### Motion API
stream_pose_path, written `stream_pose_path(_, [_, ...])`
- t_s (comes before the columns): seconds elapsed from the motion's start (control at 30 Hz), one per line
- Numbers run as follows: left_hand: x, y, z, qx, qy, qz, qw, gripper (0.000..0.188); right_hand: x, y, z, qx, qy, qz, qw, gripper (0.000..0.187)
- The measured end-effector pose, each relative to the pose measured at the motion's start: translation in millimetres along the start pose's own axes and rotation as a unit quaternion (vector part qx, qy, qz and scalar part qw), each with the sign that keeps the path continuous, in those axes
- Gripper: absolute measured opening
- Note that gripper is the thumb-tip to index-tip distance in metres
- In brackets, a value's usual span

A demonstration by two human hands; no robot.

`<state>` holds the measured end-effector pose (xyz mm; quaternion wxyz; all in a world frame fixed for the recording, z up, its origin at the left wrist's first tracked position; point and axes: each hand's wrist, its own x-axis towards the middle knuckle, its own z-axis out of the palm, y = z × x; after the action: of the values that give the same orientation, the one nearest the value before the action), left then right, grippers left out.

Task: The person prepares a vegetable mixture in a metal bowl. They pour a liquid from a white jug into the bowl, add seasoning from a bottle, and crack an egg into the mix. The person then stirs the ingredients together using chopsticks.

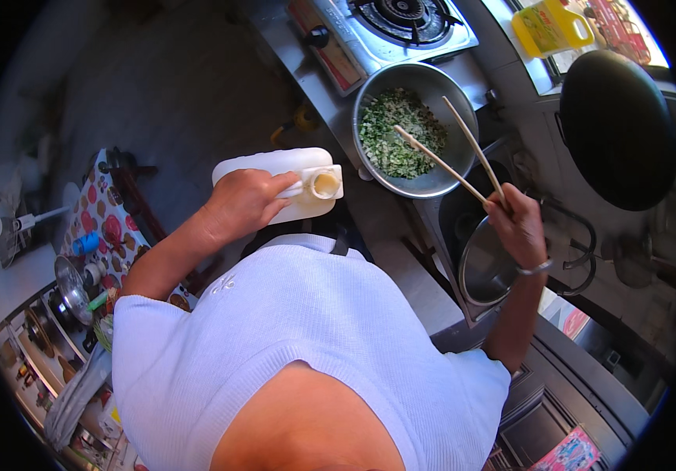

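My left hand [244,206] is closed round the handle of a white plastic jug [255,162], held in front of my body. The jug's mouth [325,185] faces up, uncapped, with something yellowish showing inside; it is apart from the bowl. To the right, my right hand [520,226] grips a pair of long wooden chopsticks [441,166], their tips spread over a steel bowl [426,76]. Chopped greens mixed with paler bits [395,133] cover the bottom of the bowl. Whether the tips touch this mixture I cannot tell.
Beyond the bowl stands a gas stove [400,31] on the counter. A black wok [616,129] rests at the right, and a metal pot [485,263] is below my right hand. A yellow jug [543,30] stands by the window. Far left is a table with a patterned cloth [106,212].
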<state>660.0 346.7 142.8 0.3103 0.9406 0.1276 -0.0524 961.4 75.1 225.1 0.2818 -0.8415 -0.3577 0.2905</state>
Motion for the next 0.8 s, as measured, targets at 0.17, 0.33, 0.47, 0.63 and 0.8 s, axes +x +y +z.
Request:
stream_pose_path(0.17, [3.7,-2.3,4.7,-0.001,-0.009,-0.002,1.0,0.037,30.9,81.4,63.3,-0.178,0.121,-0.027,0.976,0.008])
stream_pose_path(0.33, [0.2,-5.0,12.1,-0.018,-0.002,-0.024,1.0,0.036,44.2,84.1,89.2,-0.133,0.076,-0.072,0.985,0.009])
stream_pose_path(0.47, [-3.5,-9.7,21.5,-0.025,0.016,-0.031,0.999,0.035,42.2,92.6,87.8,-0.227,0.026,-0.021,0.973,0.009])
stream_pose_path(0.63, [-5.8,-7.6,20.8,-0.034,0.001,-0.06,0.998,0.036,36.0,109.4,62.6,-0.242,0.04,-0.03,0.969,0.01])
stream_pose_path(0.8, [-6.6,-10.0,26.2,-0.044,0.01,-0.069,0.997,0.037,51.9,108.4,80.7,-0.205,0.066,-0.021,0.976,0.012])
